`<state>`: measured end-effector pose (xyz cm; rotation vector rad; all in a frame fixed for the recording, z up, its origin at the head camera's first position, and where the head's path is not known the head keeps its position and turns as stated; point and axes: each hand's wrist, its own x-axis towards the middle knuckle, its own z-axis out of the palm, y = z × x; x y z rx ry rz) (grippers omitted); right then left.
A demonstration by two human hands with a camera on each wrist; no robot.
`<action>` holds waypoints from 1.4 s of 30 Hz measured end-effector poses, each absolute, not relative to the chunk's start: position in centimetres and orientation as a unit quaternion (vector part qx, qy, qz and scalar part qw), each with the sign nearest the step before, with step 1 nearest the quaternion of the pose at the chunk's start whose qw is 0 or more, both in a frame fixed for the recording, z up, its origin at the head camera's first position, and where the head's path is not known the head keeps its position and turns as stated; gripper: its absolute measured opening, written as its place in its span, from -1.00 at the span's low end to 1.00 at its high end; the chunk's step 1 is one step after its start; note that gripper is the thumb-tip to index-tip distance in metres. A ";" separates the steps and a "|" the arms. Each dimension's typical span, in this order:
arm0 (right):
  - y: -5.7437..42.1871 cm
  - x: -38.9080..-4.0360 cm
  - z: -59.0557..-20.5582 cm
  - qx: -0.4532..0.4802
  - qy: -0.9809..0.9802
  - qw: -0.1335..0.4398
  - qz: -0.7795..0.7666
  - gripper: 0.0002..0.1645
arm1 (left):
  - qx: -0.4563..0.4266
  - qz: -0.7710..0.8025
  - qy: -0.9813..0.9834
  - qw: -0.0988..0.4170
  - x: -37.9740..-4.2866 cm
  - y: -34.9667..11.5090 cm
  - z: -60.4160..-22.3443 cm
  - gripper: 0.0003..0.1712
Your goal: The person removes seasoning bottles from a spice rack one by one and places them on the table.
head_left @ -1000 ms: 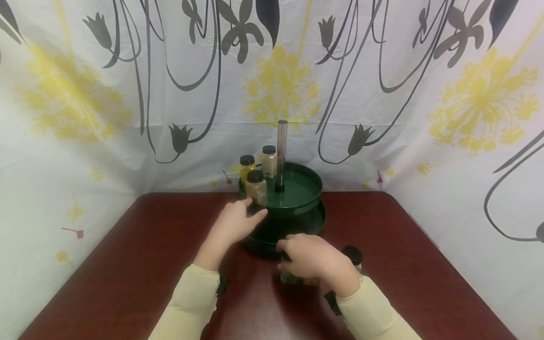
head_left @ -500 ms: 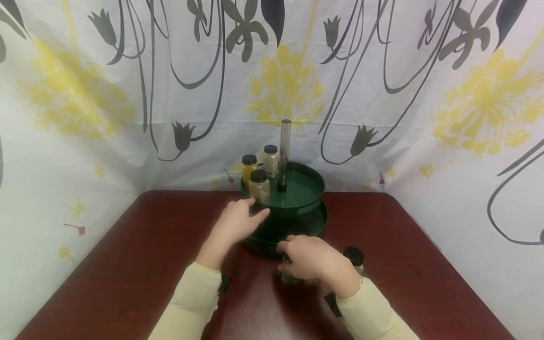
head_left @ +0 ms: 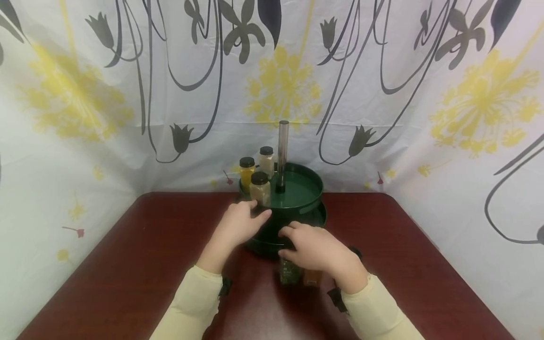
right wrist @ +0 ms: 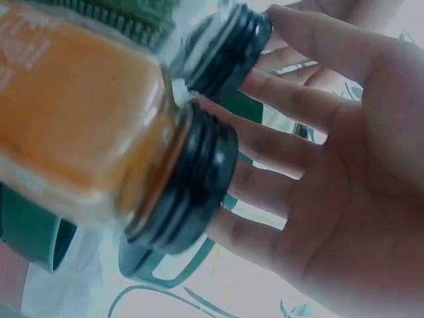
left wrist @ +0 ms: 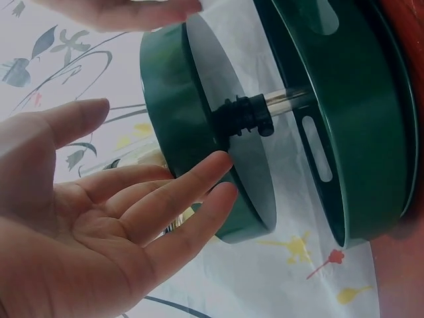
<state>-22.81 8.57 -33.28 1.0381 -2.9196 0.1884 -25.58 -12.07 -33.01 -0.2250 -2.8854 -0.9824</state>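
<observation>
My left hand [head_left: 239, 221] is at the near left rim of the upper tray of a green two-tier stand [head_left: 303, 189], fingers extended. In the left wrist view those fingers [left wrist: 192, 192] lie against the tray's wall. Just above them stands a beige-filled spice jar [head_left: 260, 192] with a black lid. Over two more spice jars on the table hovers my right hand [head_left: 318, 248], its fingers spread at their lids. One is a green jar [head_left: 290, 274], the other an orange jar [right wrist: 79, 106]. Thumb and fingertips are right by the green jar's black lid [right wrist: 228, 53].
A yellow jar [head_left: 246, 174] and a pale jar [head_left: 266, 161] share the upper tray, left of the upright pole [head_left: 282, 156]. Behind my right wrist shows another black lid [head_left: 356, 252]. A patterned curtain [head_left: 170, 94] surrounds the dark red table [head_left: 178, 236].
My right hand has risen a little, and more of the green and orange jars now shows below it, both still in place. The left hand has stayed at the tray's rim.
</observation>
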 end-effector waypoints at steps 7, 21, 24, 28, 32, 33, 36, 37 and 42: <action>9.0 -23.3 -32.7 0.293 -0.949 0.065 0.096 -0.50 | -0.084 -0.301 -0.949 0.049 -25.1 -11.5 -32.9 -0.24; 9.7 -25.2 -33.2 0.246 -0.924 0.218 0.197 -0.54 | -0.093 -0.300 -0.949 0.036 -24.4 -10.8 -32.7 -0.21; 9.7 -25.4 -33.2 0.248 -0.923 0.217 0.201 -0.45 | -0.078 -0.322 -0.943 0.041 -24.2 -10.8 -32.5 -0.25; 9.7 -25.6 -33.3 0.260 -0.927 0.179 0.204 -0.30 | -0.043 -0.350 -0.934 0.058 -24.6 -11.3 -32.7 -0.27; 9.7 -25.8 -33.7 0.289 -0.925 0.150 0.195 -0.23 | -0.028 -0.370 -0.927 0.058 -25.7 -12.2 -33.5 -0.12; 9.7 -25.8 -33.9 0.297 -0.924 0.145 0.190 -0.24 | -0.029 -0.373 -0.926 0.053 -26.0 -12.4 -33.8 -0.07; 9.7 -25.8 -34.1 0.320 -0.921 0.143 0.167 -0.27 | -0.047 -0.371 -0.927 0.035 -26.7 -12.9 -34.4 -0.02; 9.7 -25.8 -34.1 0.326 -0.921 0.145 0.159 -0.28 | -0.052 -0.369 -0.928 0.029 -26.8 -12.9 -34.5 -0.02; 9.6 -25.9 -34.1 0.336 -0.919 0.165 0.124 -0.32 | -0.061 -0.366 -0.928 0.021 -27.0 -13.0 -34.5 -0.06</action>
